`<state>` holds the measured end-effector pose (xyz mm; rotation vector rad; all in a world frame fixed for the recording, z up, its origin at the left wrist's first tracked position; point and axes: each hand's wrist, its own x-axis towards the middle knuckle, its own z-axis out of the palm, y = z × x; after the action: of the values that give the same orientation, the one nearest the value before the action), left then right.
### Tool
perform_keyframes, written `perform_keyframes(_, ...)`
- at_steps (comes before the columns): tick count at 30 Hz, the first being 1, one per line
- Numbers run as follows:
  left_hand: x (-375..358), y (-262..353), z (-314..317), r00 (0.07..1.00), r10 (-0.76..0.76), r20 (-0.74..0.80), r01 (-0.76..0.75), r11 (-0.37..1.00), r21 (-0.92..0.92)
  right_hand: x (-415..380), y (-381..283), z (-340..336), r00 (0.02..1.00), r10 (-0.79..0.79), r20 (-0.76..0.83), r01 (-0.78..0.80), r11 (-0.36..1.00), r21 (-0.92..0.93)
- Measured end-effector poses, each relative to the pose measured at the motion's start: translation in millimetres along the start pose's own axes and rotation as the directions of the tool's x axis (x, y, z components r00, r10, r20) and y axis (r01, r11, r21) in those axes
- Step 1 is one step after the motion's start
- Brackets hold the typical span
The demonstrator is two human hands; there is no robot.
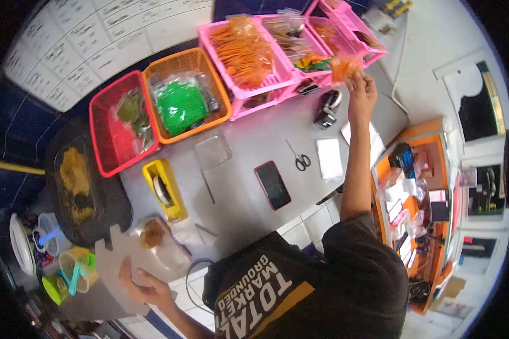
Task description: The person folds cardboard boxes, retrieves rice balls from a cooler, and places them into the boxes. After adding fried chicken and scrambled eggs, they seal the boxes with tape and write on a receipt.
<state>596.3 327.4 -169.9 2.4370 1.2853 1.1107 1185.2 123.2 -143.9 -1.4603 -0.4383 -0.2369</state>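
Observation:
My right hand [362, 93] is stretched out to the far side of the table, its fingers pinching a small orange packet [341, 69]. That packet is in front of a pink basket [285, 79] of packets. My left hand [145, 286] is low on the left, fingers apart with nothing in them. It hovers over or rests on a pale grey sheet [110, 257]; contact cannot be made out. Beyond it is a transparent container [172, 257] with a brown heap [151, 234] inside. A yellow tape dispenser [175, 209] stands just past the container.
A red basket [94, 133], an orange basket [224, 104] and pink baskets of orange packets [243, 53] line the back. On the table are a phone [272, 185], scissors [301, 161], white papers [329, 158] and a transparent lid [213, 150]. A black tray [104, 186] is at left.

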Motion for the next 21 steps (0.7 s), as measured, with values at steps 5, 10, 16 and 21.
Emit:
perform_keyframes(5,-6.6,25.2,49.0,0.985,-0.014,0.173,0.072,0.941,-0.331,6.5,13.0,-99.0,0.981,0.082,-0.178,-0.107,0.985,-0.138)
perform_keyframes(10,-17.9,63.1,72.4,0.938,0.123,0.324,0.014,0.921,-0.389,50.7,52.3,-144.0,0.959,0.273,-0.074,-0.252,0.707,-0.661)
perform_keyframes(16,-69.3,98.9,83.3,0.93,-0.257,0.262,0.321,0.915,-0.244,161.2,217.0,-166.2,0.861,0.154,0.484,0.222,0.743,-0.632)
perform_keyframes(21,-112.2,137.4,73.5,0.854,-0.515,0.079,0.521,0.841,-0.145,255.4,364.8,-184.3,0.316,0.38,0.869,0.921,0.096,-0.377)
